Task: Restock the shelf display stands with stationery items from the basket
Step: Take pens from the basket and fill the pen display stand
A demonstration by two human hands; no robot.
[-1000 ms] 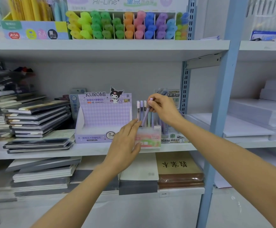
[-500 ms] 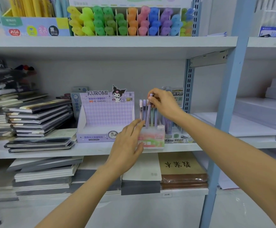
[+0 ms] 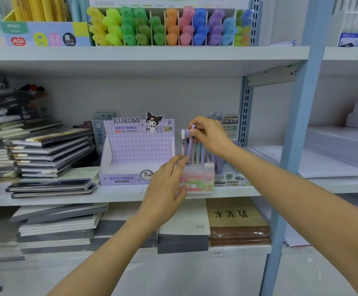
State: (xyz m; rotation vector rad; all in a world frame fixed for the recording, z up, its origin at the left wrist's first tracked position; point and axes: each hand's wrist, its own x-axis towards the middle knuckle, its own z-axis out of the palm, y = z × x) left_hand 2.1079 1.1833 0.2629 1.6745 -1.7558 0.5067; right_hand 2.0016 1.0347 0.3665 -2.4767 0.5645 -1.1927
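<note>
Right hand [image 3: 211, 136]: fingertips curled narrow, pinching the upper end of a purple pen [image 3: 189, 147]. Pen long axis near vertical, top leaning slightly right, lower end pointing down into the pastel display stand [image 3: 202, 180], beside other pens [image 3: 182, 142] standing upright there. Stand sits at the front edge of the middle shelf [image 3: 67, 198], towards its right end, just right of the Kuromi box [image 3: 135, 150]. Left hand [image 3: 165, 189]: fingers extended and close together, tips touching the stand's upper left corner, thumb against its front face; holds nothing. Stacked notebooks [image 3: 52, 154] occupy the shelf's left part. Coloured highlighters [image 3: 169, 26] line the front edge of the upper shelf [image 3: 144, 53].
</note>
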